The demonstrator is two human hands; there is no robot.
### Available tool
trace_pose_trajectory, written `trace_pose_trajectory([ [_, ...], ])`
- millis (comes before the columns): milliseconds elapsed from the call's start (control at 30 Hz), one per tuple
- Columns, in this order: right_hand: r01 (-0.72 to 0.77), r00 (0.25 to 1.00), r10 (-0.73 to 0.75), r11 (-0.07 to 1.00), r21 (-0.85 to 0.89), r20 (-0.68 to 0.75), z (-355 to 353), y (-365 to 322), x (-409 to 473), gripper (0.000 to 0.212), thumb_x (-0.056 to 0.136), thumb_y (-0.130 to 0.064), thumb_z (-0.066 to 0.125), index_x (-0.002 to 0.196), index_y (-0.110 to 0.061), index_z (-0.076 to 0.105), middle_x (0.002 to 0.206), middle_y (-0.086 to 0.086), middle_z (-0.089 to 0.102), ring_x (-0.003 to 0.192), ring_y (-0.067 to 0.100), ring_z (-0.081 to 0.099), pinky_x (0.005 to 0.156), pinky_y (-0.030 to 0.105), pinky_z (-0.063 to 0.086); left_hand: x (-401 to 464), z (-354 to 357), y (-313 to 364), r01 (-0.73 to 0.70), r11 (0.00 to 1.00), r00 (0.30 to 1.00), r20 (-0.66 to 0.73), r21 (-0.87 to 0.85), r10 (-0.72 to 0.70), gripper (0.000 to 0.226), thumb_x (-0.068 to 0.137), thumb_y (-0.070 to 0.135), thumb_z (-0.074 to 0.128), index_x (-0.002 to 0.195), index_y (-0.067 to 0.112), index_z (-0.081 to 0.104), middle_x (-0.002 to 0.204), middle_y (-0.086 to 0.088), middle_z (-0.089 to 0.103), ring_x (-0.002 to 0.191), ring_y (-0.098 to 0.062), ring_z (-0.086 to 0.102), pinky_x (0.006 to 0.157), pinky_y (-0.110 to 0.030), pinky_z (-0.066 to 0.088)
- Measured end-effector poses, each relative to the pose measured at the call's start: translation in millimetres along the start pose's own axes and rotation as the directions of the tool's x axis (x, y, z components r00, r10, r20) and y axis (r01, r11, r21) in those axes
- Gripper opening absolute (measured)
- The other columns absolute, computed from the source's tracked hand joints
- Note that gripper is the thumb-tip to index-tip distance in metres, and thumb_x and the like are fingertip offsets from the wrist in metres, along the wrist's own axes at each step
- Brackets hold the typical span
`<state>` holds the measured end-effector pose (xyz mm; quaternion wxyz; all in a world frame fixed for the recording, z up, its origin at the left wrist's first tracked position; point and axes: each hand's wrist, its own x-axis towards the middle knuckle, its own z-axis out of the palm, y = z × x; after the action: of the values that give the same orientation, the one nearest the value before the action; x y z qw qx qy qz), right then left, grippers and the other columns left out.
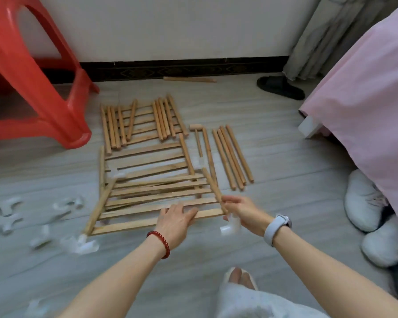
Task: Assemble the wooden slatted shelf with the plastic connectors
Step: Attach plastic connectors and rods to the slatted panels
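A wooden slatted shelf panel (156, 189) lies tilted on the floor over a second slatted panel (145, 159). My left hand (177, 219) holds the front slat of the top panel. My right hand (241, 208) grips the panel's right side rail near its front end, where a white plastic connector (230, 227) sits. Another white connector (85, 245) caps the left front corner, and one (117, 175) sits on the left rail farther back. Loose wooden rods (232, 154) lie to the right, and more rods (166, 118) rest on a third panel behind.
Loose white connectors (9, 216) lie scattered on the floor at left. A small wooden mallet (197, 136) lies between panels and rods. A red plastic stool (32, 72) stands at back left, a pink-covered bed (365, 99) at right, with white slippers (365, 203) beside it.
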<state>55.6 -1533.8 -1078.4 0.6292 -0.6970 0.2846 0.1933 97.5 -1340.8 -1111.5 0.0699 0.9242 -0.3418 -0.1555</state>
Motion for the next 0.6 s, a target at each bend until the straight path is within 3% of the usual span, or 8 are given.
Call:
trace_pose_trajectory([
  [67, -0.060, 0.998, 0.061, 0.997, -0.049, 0.012, -4, 27, 11, 0.029, 0.096, -0.010, 0.049, 0.125, -0.008, 0.051, 0.104, 0.001, 0.058, 0.094, 0.018, 0.054, 0.090, 0.041, 0.048, 3, 31, 1, 0.012, 0.999, 0.998, 0.054, -0.037, -0.010, 0.035, 0.103, 0.031, 0.027, 0.137, 0.026, 0.035, 0.110, -0.006, 0.045, 0.103, -0.025, 0.043, 0.074, -0.032, 0.029],
  [133, -0.159, 0.987, 0.159, 0.987, 0.008, 0.015, -9, 50, 22, 0.041, 0.098, -0.013, 0.045, 0.138, -0.009, 0.037, 0.112, 0.002, 0.056, 0.098, 0.018, 0.056, 0.085, 0.034, 0.048, 5, 52, 0, 0.026, 0.999, 0.994, 0.111, -0.045, -0.021, 0.035, 0.102, 0.034, 0.030, 0.134, 0.025, 0.038, 0.114, -0.005, 0.048, 0.108, -0.024, 0.045, 0.078, -0.033, 0.032],
  [267, -0.257, 0.966, 0.251, 0.948, -0.186, -0.059, -18, 84, 53, 0.035, 0.099, -0.010, 0.035, 0.132, -0.003, 0.046, 0.113, 0.009, 0.059, 0.093, 0.019, 0.056, 0.079, 0.027, 0.047, 15, 88, -14, 0.005, 0.994, 0.970, 0.243, 0.109, -0.032, 0.027, 0.099, 0.034, 0.038, 0.120, 0.023, 0.049, 0.117, 0.000, 0.056, 0.110, -0.022, 0.050, 0.089, -0.034, 0.034],
  [333, -0.216, 0.971, 0.170, 0.923, -0.320, -0.166, -24, 89, 75, 0.033, 0.098, -0.008, 0.037, 0.126, -0.002, 0.052, 0.116, 0.013, 0.060, 0.095, 0.023, 0.057, 0.076, 0.028, 0.047, 24, 98, -21, 0.003, 0.995, 0.985, 0.169, 0.104, -0.020, 0.015, 0.086, 0.028, 0.064, 0.099, 0.021, 0.063, 0.097, 0.001, 0.064, 0.091, -0.021, 0.060, 0.077, -0.032, 0.042],
  [367, -0.184, 0.972, 0.100, 0.888, -0.421, -0.214, -29, 90, 91, 0.032, 0.097, -0.007, 0.038, 0.123, -0.002, 0.055, 0.118, 0.013, 0.061, 0.103, 0.026, 0.058, 0.083, 0.031, 0.046, 31, 105, -25, -0.016, 0.995, 0.993, 0.122, 0.098, 0.004, 0.017, 0.070, 0.024, 0.080, 0.080, 0.020, 0.067, 0.079, 0.001, 0.065, 0.074, -0.021, 0.062, 0.065, -0.030, 0.044],
  [433, -0.128, 0.967, -0.031, 0.800, -0.586, -0.253, -37, 84, 119, 0.030, 0.096, -0.009, 0.039, 0.119, -0.003, 0.059, 0.121, 0.014, 0.061, 0.113, 0.029, 0.056, 0.092, 0.031, 0.041, 40, 116, -30, -0.019, 0.995, 0.998, 0.062, 0.093, 0.014, 0.029, 0.048, 0.020, 0.090, 0.058, 0.019, 0.063, 0.058, 0.001, 0.059, 0.055, -0.021, 0.058, 0.051, -0.027, 0.043],
  [600, -0.053, 0.952, -0.172, 0.723, -0.689, -0.254, -28, 47, 199, 0.032, 0.098, -0.021, 0.042, 0.119, -0.002, 0.057, 0.118, 0.017, 0.060, 0.111, 0.034, 0.054, 0.085, 0.034, 0.045, 51, 136, -36, -0.128, 0.990, 0.991, 0.057, 0.058, 0.125, 0.025, 0.052, 0.020, 0.086, 0.062, 0.016, 0.062, 0.062, 0.001, 0.058, 0.055, -0.021, 0.056, 0.052, -0.027, 0.041],
])
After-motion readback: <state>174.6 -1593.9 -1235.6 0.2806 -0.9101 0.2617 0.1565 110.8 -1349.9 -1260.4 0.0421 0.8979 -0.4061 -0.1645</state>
